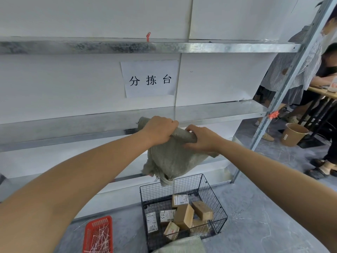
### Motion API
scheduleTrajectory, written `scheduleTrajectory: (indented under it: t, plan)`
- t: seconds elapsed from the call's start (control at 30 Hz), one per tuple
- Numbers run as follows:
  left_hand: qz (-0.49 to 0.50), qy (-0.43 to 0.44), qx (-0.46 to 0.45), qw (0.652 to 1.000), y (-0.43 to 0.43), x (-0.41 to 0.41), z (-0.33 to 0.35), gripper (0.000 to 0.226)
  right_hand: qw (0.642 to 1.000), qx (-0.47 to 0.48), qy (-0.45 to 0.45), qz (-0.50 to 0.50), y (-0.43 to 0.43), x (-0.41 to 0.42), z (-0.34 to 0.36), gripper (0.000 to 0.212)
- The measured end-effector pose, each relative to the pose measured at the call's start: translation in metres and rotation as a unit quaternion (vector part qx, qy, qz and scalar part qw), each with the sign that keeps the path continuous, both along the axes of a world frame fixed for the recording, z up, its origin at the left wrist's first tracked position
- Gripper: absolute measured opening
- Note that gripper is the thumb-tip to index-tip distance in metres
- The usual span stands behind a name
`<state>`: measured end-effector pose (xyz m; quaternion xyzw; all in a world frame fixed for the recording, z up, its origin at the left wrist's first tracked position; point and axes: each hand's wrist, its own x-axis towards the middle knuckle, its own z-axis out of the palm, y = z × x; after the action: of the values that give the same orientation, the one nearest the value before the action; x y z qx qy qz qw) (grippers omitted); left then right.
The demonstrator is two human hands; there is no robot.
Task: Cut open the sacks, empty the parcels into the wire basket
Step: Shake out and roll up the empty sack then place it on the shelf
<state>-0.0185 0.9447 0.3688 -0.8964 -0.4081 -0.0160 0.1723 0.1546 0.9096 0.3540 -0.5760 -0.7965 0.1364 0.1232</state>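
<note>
Head view shows both arms stretched forward, the left hand [158,131] and right hand [204,138] each clenched on the bunched end of a grey sack [171,159], held upside down so its mouth hangs just above the rear rim of the wire basket [213,196]. Brown parcels [184,213] lie in the basket on the floor. Metal shelves [109,123] stand close behind the sack; a red tray [97,234] (holding white ties) sits left of the basket, and bare floor lies to the right.
</note>
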Motion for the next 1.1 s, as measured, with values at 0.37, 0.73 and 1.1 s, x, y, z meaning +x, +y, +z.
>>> scheduleTrajectory:
  t: [0.37, 0.73, 1.1]
  plan:
    - [0.075, 0.041, -0.188, 0.978, -0.002, 0.009, 0.014, 0.06, 0.962, 0.229, -0.145, 0.012, -0.003, -0.004, -0.016, 0.036]
    - [0.043, -0.011, 0.026, 0.999, -0.009, 0.008, -0.008, 0.027, 0.996, -0.026, -0.09, -0.004, 0.005, -0.012, 0.013, 0.04]
    - [0.057, -0.084, -0.226, 0.969, -0.012, 0.001, -0.004, 0.028, 0.923, 0.299, -0.242, 0.021, 0.004, -0.009, -0.013, 0.046]
